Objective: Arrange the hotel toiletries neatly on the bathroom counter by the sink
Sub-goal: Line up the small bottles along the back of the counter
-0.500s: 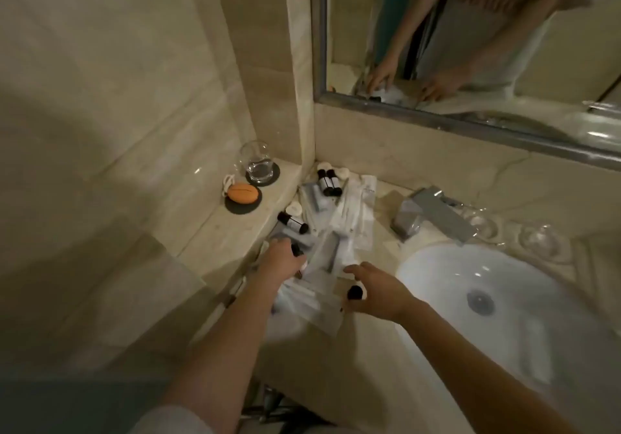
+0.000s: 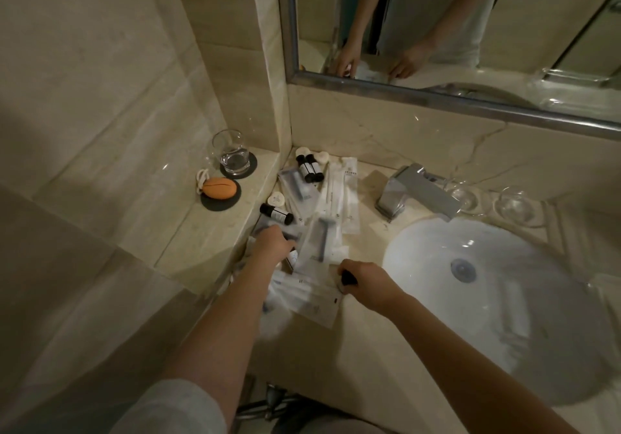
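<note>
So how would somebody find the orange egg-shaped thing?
From the white sink, look left past the toiletry packets to the raised stone ledge. Two dark coasters sit there: the far one holds a glass, the near one the orange oval. It is the only orange thing, with a white cord at its left end.
</note>
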